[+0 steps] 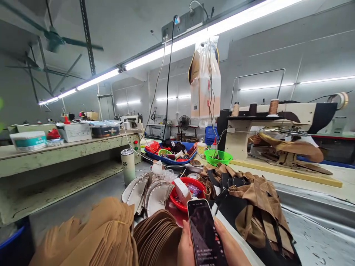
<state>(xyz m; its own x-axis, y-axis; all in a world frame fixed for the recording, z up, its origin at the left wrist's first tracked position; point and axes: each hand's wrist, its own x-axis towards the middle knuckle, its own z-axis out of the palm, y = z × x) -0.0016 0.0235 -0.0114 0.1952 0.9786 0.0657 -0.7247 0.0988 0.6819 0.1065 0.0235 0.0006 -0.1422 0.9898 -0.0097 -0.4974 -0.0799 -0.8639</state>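
At nine o'clock, a long pale shelf bench (69,149) carrying a white tub (27,140), a white box (74,132) and a dark tray (104,130). Below it at seven o'clock, stacked tan leather pieces (97,236), bound by a thin yellow band. Just right of those, at six o'clock, a fanned bundle of brown cut pieces (156,236). Above them, a fan of pale grey shoe parts (149,190), and beside that a white-and-green tumbler (128,166) standing upright on the grey table (318,240).

At the bottom edge, six o'clock: left hand (185,248) curled around the left side of a black phone (205,234), thumb along its edge. Right hand (231,247) cradling the phone's right side, fingers wrapped beneath, thumb resting at the screen's border. Phone held upright, tilted slightly left, screen dark with small text low down.

Just behind the phone, a red bowl (177,197) holding a white box and small items. Farther back at twelve o'clock, a blue tray (172,160) of clutter, a green bowl (217,157), and a plastic-wrapped carton (205,85) hanging from overhead.

At four o'clock, a heap of tan and black leather uppers (255,199). At two o'clock, a cream sewing machine (277,118) with thread spools on top and brown leather under its arm.
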